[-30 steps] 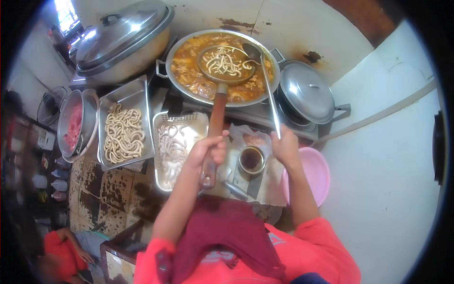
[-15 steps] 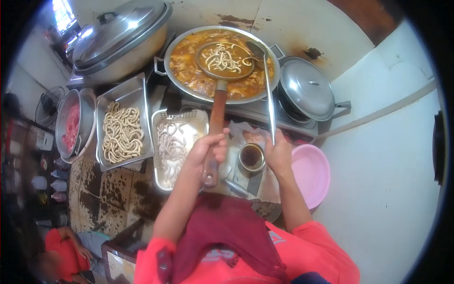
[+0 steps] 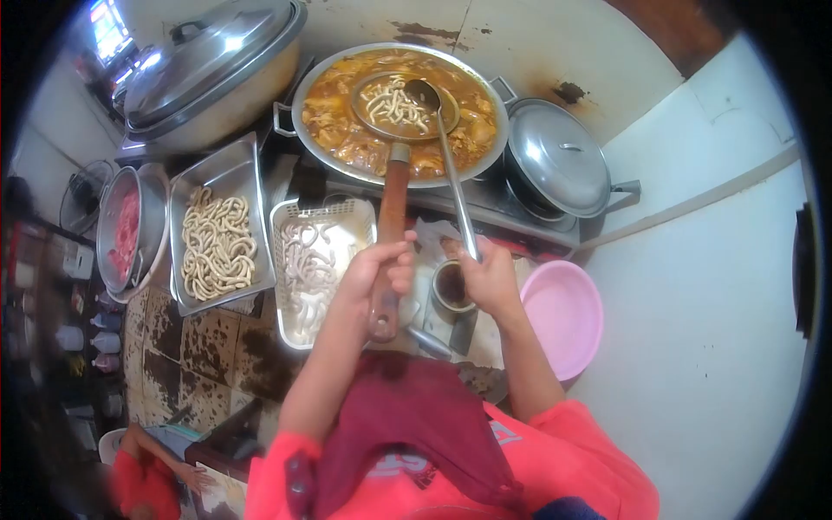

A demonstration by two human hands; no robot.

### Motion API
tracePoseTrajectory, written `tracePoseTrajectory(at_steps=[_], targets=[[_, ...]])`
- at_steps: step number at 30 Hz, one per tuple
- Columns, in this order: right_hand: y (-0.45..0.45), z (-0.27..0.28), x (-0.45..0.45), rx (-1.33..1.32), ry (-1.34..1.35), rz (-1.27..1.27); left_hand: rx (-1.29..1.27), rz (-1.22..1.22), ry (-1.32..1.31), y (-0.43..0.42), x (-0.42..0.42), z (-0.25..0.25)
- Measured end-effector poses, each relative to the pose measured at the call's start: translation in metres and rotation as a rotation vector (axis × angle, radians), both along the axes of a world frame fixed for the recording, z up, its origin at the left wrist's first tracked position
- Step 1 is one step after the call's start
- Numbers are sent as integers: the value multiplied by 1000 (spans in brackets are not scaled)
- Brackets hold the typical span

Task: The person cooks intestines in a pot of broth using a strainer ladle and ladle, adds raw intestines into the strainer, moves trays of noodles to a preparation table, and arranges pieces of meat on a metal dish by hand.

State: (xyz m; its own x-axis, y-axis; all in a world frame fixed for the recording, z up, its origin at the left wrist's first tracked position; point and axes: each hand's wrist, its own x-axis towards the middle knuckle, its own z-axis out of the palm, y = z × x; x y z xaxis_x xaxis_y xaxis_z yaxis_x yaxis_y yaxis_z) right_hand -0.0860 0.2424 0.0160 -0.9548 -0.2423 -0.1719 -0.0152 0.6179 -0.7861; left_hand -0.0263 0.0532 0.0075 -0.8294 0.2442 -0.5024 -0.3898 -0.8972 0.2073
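Observation:
My left hand (image 3: pixel 379 276) is closed round the wooden handle of a round strainer (image 3: pixel 399 137). The strainer's head rests in the brown broth of a wide metal pot (image 3: pixel 299 113), with pale curled pieces (image 3: pixel 392 106) in it. In my right hand (image 3: pixel 490 279) is the long metal handle of a ladle (image 3: pixel 451 165), its dark bowl over the right part of the strainer, by the pale pieces. Chunks of food float in the broth around the strainer. Below my right hand stands a small metal cup (image 3: pixel 452 288) of dark liquid.
A metal tray (image 3: pixel 251 173) and a white basket (image 3: pixel 282 286) hold more pale curled pieces. A pot of pinkish meat (image 3: pixel 128 225) stands at left, large lidded pots (image 3: pixel 208 69) behind. A smaller lidded pan (image 3: pixel 559 160) and pink basin (image 3: pixel 563 316) lie right. Another person (image 3: pixel 147 477) sits lower left.
The ladle has swung left, its bowl moving from the pot's right side onto the strainer. My right hand has shifted slightly left. The other person has moved an arm onto a surface.

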Motion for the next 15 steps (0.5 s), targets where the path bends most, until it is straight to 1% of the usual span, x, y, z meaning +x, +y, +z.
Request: tracePoseTrajectory(at_steps=[3,6,9,11,13,15], targets=[[3,10,11,-63,315,50,24,2,18,-4,-1,-4],[6,34,8,25,394,19,44,-6,57,-6,-2,-11],[9,16,-20,244,471,-62,60,-17,136,-10,1,-24],[14,-1,-42,362,473,-111,73,-24,189,-11,5,-31],[18,-6,-57,492,473,-125,91,-28,222,-10,14,-39],[21,-9,-63,485,458,-133,19,-40,260,-6,21,-44]])
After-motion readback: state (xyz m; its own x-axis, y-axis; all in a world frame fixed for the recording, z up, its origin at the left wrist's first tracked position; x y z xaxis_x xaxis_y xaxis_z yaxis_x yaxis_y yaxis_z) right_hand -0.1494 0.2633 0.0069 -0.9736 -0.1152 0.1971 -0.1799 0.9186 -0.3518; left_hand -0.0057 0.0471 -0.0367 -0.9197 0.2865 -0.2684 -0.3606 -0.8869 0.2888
